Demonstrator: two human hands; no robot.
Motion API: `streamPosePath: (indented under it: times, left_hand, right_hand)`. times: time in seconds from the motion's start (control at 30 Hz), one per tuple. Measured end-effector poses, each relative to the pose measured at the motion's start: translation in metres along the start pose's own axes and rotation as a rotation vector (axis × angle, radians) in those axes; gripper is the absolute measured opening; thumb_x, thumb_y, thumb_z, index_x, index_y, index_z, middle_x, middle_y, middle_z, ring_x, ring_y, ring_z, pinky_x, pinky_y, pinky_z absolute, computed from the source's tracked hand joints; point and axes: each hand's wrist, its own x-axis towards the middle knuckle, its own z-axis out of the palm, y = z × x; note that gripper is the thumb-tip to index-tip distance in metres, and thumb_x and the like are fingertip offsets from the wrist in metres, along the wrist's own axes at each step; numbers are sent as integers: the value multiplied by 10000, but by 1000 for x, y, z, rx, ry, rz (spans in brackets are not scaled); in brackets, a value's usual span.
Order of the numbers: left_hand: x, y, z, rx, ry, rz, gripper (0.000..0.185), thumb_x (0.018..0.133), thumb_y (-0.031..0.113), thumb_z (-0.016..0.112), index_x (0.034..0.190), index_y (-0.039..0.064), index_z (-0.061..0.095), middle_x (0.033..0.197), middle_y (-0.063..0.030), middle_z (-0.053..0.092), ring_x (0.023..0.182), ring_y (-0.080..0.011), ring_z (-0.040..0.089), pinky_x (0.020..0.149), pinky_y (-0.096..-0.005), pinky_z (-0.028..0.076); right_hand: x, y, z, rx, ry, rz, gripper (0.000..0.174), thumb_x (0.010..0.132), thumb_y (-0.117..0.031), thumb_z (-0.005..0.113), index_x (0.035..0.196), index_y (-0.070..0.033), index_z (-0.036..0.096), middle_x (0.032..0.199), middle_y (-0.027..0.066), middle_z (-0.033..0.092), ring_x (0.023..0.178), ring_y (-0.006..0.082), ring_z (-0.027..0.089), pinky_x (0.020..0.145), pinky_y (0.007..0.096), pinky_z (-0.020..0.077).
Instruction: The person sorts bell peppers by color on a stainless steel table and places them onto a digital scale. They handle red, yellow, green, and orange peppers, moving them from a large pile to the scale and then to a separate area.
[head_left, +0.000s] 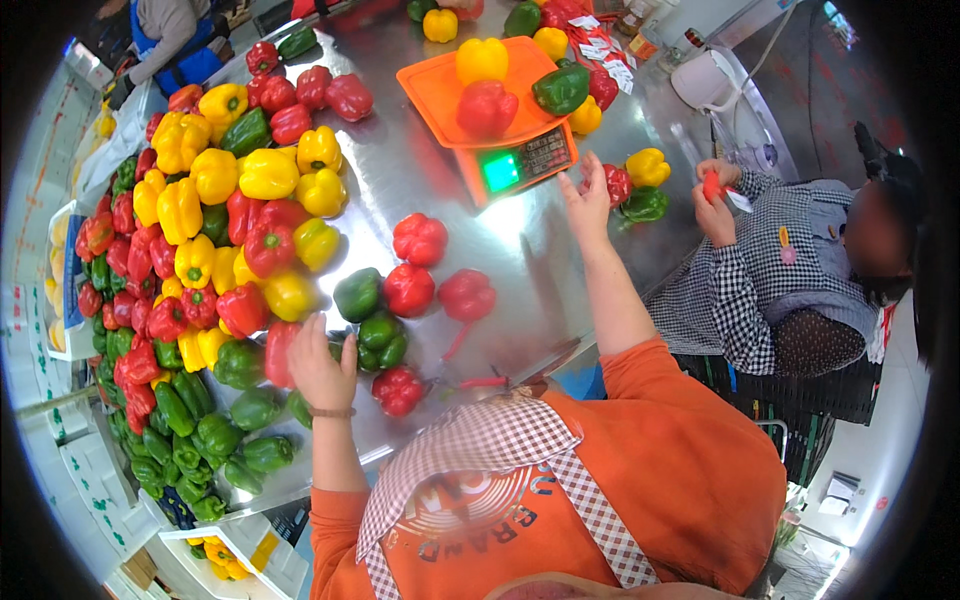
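Note:
My left hand (322, 367) is at the near right side of the bell pepper pile, its fingers against a red bell pepper (280, 354). Whether they grip it is unclear. My right hand (590, 202) is raised, fingers apart, between an orange digital scale (487, 176) and a small group with a red pepper (617, 186), a yellow pepper (648, 167) and a green pepper (643, 204). On the scale's orange tray (427, 90) lie a yellow pepper (481, 61) and a red pepper (487, 109). A green pepper (561, 90) overlaps the tray's right edge.
A paring knife (484, 382) with a red handle lies by the steel table's near edge. Several red and green peppers (409, 290) sit mid-table. A co-worker (757, 277) at right holds a red item (712, 186). A white kettle (705, 81) stands behind.

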Motion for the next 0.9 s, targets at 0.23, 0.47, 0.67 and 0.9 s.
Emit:
streamPosePath:
  times: [0.23,0.47,0.67,0.9]
  left_hand:
    - [0,2,3,39,40,6,403,821,243,727,1159,43,638,1144,-136,664,1105,-328,599,981,-457,434]
    - [0,5,6,63,99,3,335,825,263,719,1093,69,664,1069,-103,682,1085,-302,608,956,-458,437]
    - [-4,-4,7,-43,115,-15,352,825,273,733,1093,57,661,1096,-112,687,1100,-334,609,980,-462,451]
    - [-37,-46,-16,-880,430,-479,272,949,86,617,1202,-13,634,1162,-120,651,1017,-194,637,919,-318,499]
  right_hand:
    - [127,-3,10,148,149,3,795,827,-380,780,1414,36,441,1331,233,563,1183,301,593,996,385,463]
    - [191,-32,63,-216,-97,7,1009,726,-559,795,1472,-9,394,1412,243,520,1304,359,514,1073,400,409]
    - [170,-38,93,88,-232,-50,929,804,-532,754,1474,-2,389,1415,232,516,1323,312,494,1084,389,391]
    - [125,-80,75,-193,-297,-603,635,883,-483,681,1336,-54,563,1310,199,596,1212,383,551,1084,459,373]
